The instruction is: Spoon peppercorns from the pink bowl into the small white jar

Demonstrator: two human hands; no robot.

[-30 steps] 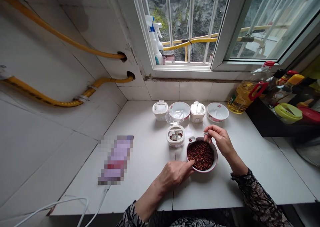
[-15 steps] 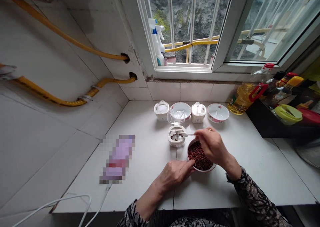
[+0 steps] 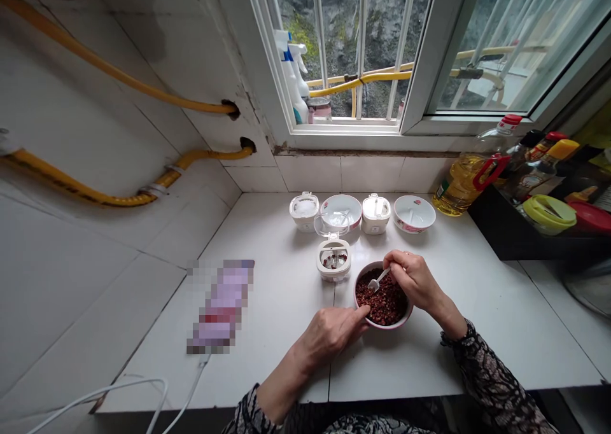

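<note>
Black-patterned fabric nearest, in sleeves (image 3: 491, 370) at both wrists. Left hand (image 3: 329, 335) closed on the near-left rim of a round, pink-edged bowl (image 3: 391, 326), thumb over the edge, other fingers partly hidden, probably for steadying. Right hand (image 3: 414, 278) with fingertips pinching the handle of a white spoon (image 3: 374, 285), head angled into the bowl, contact impossible to tell. Inside: coarse, dark-red grains (image 3: 389, 303); beneath: smooth white table (image 3: 267, 332). Just beyond, left: rounded cream jar (image 3: 333, 273), clear lid (image 3: 329, 224) raised, presumably for access, a few grains within. Farther back, alternating along the tiled wall (image 3: 363, 173): two squarish cream containers (image 3: 304, 221) and two glossy floral dishes (image 3: 415, 229). Far right: transparent bottle (image 3: 456, 182) of yellow liquid, red-handled.
</note>
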